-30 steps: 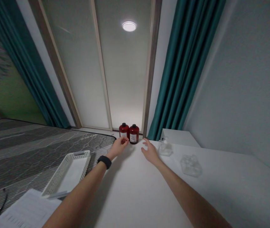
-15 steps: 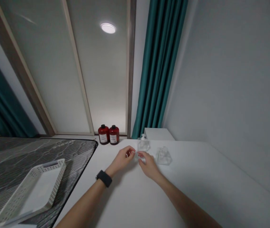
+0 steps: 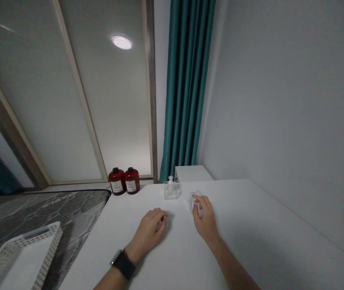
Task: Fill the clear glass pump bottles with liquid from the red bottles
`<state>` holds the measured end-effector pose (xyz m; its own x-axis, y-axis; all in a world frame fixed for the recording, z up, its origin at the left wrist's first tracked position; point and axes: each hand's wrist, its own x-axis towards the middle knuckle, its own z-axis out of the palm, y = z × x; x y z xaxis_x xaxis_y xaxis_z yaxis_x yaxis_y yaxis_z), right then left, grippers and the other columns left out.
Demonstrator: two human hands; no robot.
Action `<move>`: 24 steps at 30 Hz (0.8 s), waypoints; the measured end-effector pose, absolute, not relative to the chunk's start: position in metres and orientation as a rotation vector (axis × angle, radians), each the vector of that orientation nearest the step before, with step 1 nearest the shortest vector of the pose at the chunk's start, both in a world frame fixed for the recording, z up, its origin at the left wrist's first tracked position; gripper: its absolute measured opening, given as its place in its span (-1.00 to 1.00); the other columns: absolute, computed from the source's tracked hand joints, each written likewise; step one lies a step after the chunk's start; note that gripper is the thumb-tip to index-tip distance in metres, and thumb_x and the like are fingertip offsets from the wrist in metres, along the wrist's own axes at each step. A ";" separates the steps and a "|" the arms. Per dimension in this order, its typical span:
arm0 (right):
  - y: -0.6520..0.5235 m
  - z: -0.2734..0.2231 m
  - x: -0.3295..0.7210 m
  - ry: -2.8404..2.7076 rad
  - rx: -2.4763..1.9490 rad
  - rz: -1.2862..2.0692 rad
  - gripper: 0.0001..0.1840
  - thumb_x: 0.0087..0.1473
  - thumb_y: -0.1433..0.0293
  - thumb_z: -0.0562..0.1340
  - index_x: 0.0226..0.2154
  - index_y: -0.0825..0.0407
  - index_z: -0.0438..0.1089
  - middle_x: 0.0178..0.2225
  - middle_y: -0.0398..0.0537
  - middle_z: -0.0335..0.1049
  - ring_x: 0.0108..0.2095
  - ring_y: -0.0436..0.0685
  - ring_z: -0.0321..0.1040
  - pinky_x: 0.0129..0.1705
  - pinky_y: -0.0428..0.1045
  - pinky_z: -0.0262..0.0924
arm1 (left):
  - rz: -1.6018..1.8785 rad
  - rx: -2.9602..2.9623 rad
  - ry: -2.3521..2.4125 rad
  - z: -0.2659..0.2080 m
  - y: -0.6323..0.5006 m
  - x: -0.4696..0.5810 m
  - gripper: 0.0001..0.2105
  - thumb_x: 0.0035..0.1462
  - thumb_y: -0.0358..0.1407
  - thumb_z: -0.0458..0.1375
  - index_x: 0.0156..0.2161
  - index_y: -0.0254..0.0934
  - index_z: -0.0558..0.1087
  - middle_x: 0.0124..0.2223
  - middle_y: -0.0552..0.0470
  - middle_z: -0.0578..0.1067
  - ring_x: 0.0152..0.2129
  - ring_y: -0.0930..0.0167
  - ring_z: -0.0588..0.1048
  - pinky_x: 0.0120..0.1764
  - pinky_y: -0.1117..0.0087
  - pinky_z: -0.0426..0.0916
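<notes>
Hands parted since the earlier frame: right hand (image 3: 206,219) now at a clear object (image 3: 191,203) near the surface's (image 3: 175,259) far edge, fingers curved, grip cannot be told; left hand (image 3: 146,231) empty, loosely curled, thumb slightly apart. Clear pump bottle (image 3: 172,192), far edge. Red bottles (image 3: 131,179), two, far-left corner.

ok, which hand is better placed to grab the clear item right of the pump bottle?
Right, I'd say: the right hand is at the clear item, partly covering it, though contact can't be made out. The left hand is farther left, well apart from it.
</notes>
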<state>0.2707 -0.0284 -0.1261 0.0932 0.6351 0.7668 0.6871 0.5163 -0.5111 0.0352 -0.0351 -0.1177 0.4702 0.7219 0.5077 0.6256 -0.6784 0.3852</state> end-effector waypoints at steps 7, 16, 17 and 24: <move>-0.006 -0.139 0.302 -1.473 -1.309 -0.125 -0.41 0.10 0.26 0.23 0.16 0.05 0.20 0.02 0.16 0.26 0.04 0.35 0.23 0.11 0.30 0.13 | 0.970 2.699 1.110 -0.116 -0.044 0.041 -0.82 0.22 -0.48 0.00 -0.18 -0.25 0.42 -0.32 -0.01 0.51 -0.37 0.31 0.46 -0.29 0.31 0.30; 0.007 -0.166 0.314 -1.509 -1.594 0.215 0.03 -0.03 0.18 0.33 0.37 -0.12 -0.17 0.19 0.16 0.24 0.18 0.40 0.23 0.19 0.34 0.04 | 0.900 2.767 1.120 -0.119 -0.042 0.040 -0.82 0.24 -0.47 -0.02 -0.17 -0.25 0.42 -0.29 -0.04 0.52 -0.34 0.31 0.46 -0.25 0.27 0.29; 0.006 -0.167 0.314 -1.505 -1.587 0.252 0.05 -0.05 0.19 0.34 0.37 -0.12 -0.18 0.18 0.15 0.27 0.17 0.39 0.25 0.19 0.35 0.04 | 0.884 2.766 1.126 -0.118 -0.042 0.040 -0.82 0.24 -0.46 -0.01 -0.17 -0.25 0.42 -0.28 -0.04 0.52 -0.33 0.31 0.46 -0.25 0.27 0.29; 0.005 -0.160 0.311 -1.433 -1.431 0.499 0.15 -0.13 0.24 0.40 0.38 -0.06 -0.19 0.09 0.13 0.35 0.12 0.33 0.35 0.18 0.29 0.17 | 0.842 2.713 1.164 -0.113 -0.043 0.040 -0.80 0.23 -0.44 0.01 -0.12 -0.24 0.44 -0.25 -0.07 0.54 -0.30 0.27 0.48 -0.22 0.25 0.33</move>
<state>0.3113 0.0049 -0.1604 0.2097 0.9119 0.3527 0.4954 0.2119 -0.8424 0.0399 -0.0429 -0.1129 0.5628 0.6888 0.4570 0.6496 -0.7104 0.2707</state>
